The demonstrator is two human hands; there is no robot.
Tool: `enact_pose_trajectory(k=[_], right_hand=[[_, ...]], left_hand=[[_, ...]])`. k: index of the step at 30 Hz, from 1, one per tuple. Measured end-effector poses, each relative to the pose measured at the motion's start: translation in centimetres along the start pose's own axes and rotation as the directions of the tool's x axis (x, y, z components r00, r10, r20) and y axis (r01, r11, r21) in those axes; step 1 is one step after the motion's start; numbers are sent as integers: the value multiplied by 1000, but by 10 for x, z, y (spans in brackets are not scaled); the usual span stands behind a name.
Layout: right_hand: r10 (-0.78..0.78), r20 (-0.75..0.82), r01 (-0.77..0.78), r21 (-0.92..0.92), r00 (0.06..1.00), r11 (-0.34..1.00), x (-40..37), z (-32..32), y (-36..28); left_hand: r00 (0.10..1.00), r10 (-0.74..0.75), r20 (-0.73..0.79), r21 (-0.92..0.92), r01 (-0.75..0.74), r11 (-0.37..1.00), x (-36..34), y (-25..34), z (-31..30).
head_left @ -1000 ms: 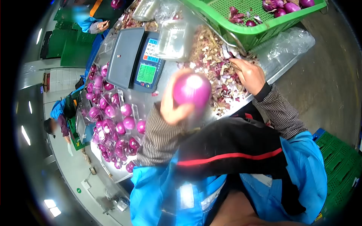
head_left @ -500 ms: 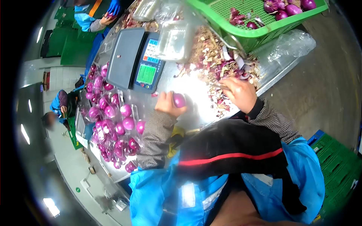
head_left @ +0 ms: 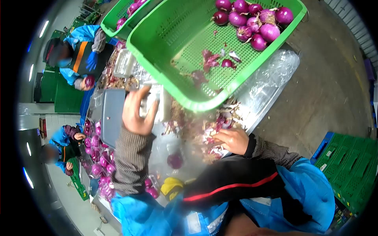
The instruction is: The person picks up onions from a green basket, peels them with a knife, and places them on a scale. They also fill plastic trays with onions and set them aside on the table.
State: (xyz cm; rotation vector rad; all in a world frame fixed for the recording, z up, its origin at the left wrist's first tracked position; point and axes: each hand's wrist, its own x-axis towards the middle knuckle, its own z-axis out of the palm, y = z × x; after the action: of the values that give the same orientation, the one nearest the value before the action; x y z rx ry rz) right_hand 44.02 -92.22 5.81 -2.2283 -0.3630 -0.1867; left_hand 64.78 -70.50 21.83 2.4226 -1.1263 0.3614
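Note:
My left hand (head_left: 138, 112) is raised beside the scale, fingers apart and nothing in them, near a stack of clear plastic trays (head_left: 162, 104). A peeled red onion (head_left: 175, 161) lies on the metal table below it, slightly blurred. My right hand (head_left: 233, 141) rests over the onion skins (head_left: 214, 131) with its fingers closed; what they hold, if anything, is hidden. The green basket (head_left: 185, 103) stands in front of both hands, with unpeeled red onions (head_left: 269, 32) at its far end and loose skins on its floor.
The grey scale (head_left: 112, 118) stands left, beside packed onions (head_left: 104, 160). A plastic bag (head_left: 271, 72) lies at the right table edge. Yellow gloves (head_left: 171, 188) are near my body. Two co-workers stand left; one holds an onion (head_left: 89, 81). Green crates (head_left: 346, 169) stand at right.
My left hand has let go of the peeled onion, which stays on the table, and has moved forward and opened. My view has shifted, showing more of the basket. My right hand stays by the skins.

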Motion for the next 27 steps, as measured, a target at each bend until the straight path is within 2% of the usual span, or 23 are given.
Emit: enact_pose_trajectory(k=[1,3,4,5,6,7,8,9,10,11,13,16,19,21,23,25,26,27], right_hand=[[-8,16,8,-9,1000,1000,1,-8,3],[-60,-60,59,-16,996,998,4,-17,16],[-40,-76,38,-24,996,999,5,-25,20],[-20,-92,18,-29,996,999,7,-30,25],[-25,-153,22,-22,988,999,8,-32,33],[-9,-152,8,-10,988,1000,9,-38,40],[-16,-154,16,0,988,1000,10,-45,46],[-22,-156,24,9,988,1000,11,-51,52],[-14,-201,20,29,980,999,11,-55,57],[-8,-235,6,-6,972,1000,6,-54,65],[-27,-232,21,-27,972,999,4,-68,74],[-1,-260,5,13,966,1000,-11,-65,96],[27,-237,-21,25,971,999,-13,-76,103],[65,-228,-62,21,971,998,-20,-73,111],[90,-249,-87,23,964,996,-16,-80,109],[72,-215,-63,49,974,997,-16,-78,113],[63,-197,-51,63,978,997,-16,-77,114],[62,-194,-52,58,979,997,-16,-74,114]], left_hand=[[994,112,-1,-34,-112,993,40,10,5],[935,354,31,-101,-350,931,118,27,34],[919,385,84,-89,-378,921,151,31,61],[862,494,108,-101,-485,869,185,36,91],[841,512,177,-58,-511,858,215,37,129],[839,487,244,-77,-484,872,239,48,159],[837,333,435,-65,-340,938,260,56,191],[809,289,512,22,-349,937,279,60,225],[766,189,614,45,-274,961,296,62,259],[806,252,536,15,-308,951,297,52,298],[819,159,551,113,-263,958,300,50,365],[848,127,515,132,-225,965,289,50,406],[832,-69,551,218,-64,974,295,79,377],[828,-66,557,229,-77,971,302,65,379],[893,115,434,206,-223,953,292,48,395],[891,342,298,-83,-333,939,274,63,390],[786,289,547,22,-359,933,279,82,380],[688,187,701,31,-291,956,286,98,373]])
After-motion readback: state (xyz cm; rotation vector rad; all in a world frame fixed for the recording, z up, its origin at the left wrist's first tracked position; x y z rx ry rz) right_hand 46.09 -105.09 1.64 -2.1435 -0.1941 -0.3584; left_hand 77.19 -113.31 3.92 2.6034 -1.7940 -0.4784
